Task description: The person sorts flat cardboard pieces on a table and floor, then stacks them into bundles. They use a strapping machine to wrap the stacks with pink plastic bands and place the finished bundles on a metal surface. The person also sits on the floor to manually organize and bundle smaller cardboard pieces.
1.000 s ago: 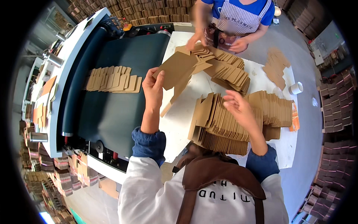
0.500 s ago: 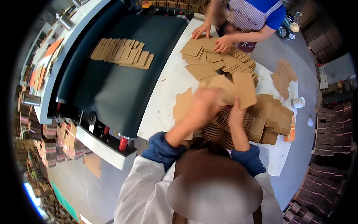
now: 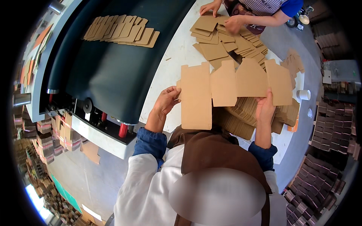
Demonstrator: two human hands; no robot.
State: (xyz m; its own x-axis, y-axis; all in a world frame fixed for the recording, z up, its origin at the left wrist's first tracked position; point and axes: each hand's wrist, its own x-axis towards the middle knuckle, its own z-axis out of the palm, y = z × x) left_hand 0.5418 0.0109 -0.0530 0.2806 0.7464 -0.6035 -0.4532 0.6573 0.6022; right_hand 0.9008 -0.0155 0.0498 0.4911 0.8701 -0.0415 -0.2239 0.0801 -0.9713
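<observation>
Spread out flat between my hands is an unfolded cardboard box blank [image 3: 196, 98], brown, with several panels and flaps. My left hand [image 3: 168, 101] pinches its left edge by a narrow flap. On the other side my right hand [image 3: 266, 107] grips the lower edge, near the crease before the rightmost panel. Under the blank's right half lies a dense stack of cardboard blanks [image 3: 233, 122], partly covered by it. Beyond it a pile of folded cardboard pieces [image 3: 213, 49] is spread over the white table [image 3: 166, 71].
A co-worker's hands [image 3: 233, 24] rest at the far pile. To the left a machine with a dark conveyor belt [image 3: 113, 71] carries a row of overlapping folded pieces [image 3: 120, 30]. A white cup [image 3: 303, 95] stands at the table's right edge. Bundled cardboard [image 3: 330, 132] is stacked on the right.
The cardboard blank has opened out flat from a folded shape. My left hand has moved left and my right hand right. The co-worker's right-side hand has lifted and closed somewhat.
</observation>
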